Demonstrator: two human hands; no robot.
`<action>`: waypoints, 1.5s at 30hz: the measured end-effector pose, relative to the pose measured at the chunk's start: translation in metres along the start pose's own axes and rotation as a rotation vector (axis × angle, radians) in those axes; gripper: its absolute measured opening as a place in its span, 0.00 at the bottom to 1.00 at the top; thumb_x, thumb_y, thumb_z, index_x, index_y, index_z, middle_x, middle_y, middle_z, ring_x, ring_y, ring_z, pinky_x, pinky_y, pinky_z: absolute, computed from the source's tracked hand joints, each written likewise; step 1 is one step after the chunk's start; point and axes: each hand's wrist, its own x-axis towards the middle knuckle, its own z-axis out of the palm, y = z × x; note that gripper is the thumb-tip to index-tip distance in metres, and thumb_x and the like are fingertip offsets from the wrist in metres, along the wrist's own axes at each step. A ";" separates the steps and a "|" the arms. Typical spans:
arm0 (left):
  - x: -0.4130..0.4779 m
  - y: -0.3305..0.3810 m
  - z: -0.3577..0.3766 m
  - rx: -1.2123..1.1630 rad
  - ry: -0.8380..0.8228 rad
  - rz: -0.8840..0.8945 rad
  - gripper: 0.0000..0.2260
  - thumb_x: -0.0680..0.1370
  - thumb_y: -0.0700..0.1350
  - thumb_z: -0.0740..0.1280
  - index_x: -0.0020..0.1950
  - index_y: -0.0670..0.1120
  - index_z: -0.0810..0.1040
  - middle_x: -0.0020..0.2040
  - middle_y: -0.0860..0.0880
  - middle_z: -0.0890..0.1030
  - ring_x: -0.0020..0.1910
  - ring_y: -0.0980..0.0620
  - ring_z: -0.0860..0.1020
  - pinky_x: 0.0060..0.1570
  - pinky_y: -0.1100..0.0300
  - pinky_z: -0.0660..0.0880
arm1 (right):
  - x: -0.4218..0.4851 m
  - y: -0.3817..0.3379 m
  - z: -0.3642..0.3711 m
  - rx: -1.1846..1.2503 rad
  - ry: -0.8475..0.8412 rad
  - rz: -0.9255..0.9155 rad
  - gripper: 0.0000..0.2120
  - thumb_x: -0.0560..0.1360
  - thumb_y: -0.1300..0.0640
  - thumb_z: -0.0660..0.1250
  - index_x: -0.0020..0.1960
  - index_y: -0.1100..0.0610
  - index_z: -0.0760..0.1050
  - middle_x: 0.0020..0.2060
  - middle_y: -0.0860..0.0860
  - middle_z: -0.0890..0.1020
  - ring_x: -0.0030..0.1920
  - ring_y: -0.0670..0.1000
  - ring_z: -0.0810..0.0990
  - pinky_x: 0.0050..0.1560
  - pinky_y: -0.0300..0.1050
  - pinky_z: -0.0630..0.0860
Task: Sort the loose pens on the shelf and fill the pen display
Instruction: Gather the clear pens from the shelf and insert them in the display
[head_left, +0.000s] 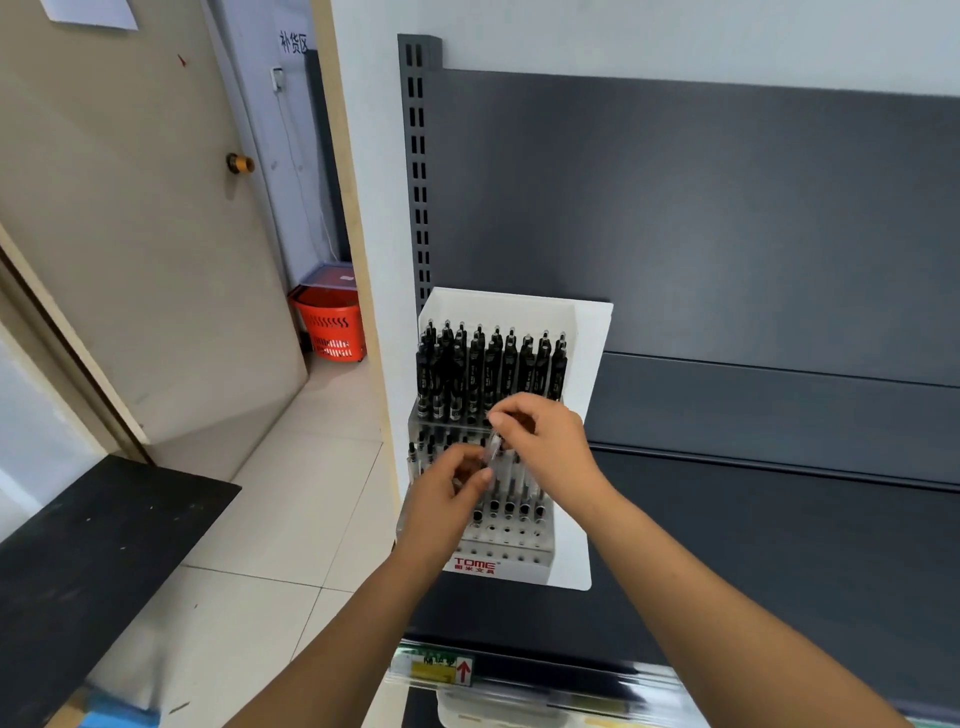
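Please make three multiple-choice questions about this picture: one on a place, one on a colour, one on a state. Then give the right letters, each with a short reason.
1. Where does the pen display stand?
A) on the floor
B) on the dark shelf
C) in a basket

2. What colour are the upper-row pens?
A) red
B) yellow
C) black

3. What are the two hands doing?
A) both pinch a clear pen
B) both lie flat and open
C) both are behind the display

Answers:
1 B: the display's base rests on the shelf.
2 C: their barrels are all black.
3 A: the left hand and right hand curl their fingers on the pen.
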 end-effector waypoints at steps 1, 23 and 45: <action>0.001 0.003 0.001 0.006 -0.006 0.001 0.07 0.78 0.44 0.66 0.51 0.56 0.74 0.43 0.54 0.79 0.43 0.56 0.78 0.40 0.66 0.74 | -0.001 0.000 -0.003 0.106 0.025 0.039 0.03 0.77 0.58 0.66 0.48 0.51 0.77 0.36 0.46 0.80 0.37 0.44 0.77 0.39 0.36 0.73; 0.031 0.009 -0.007 0.838 0.036 0.436 0.06 0.69 0.43 0.75 0.45 0.48 0.82 0.39 0.53 0.83 0.42 0.46 0.77 0.40 0.54 0.70 | -0.002 0.023 -0.002 -0.317 0.001 -0.087 0.07 0.76 0.57 0.67 0.53 0.55 0.80 0.46 0.49 0.83 0.47 0.48 0.80 0.53 0.43 0.76; 0.030 0.044 0.044 0.646 0.064 0.596 0.10 0.75 0.50 0.58 0.49 0.50 0.76 0.46 0.53 0.80 0.49 0.54 0.68 0.48 0.59 0.60 | -0.032 0.060 -0.051 -0.684 0.301 -0.235 0.14 0.75 0.49 0.58 0.49 0.52 0.81 0.49 0.50 0.79 0.48 0.56 0.78 0.43 0.50 0.74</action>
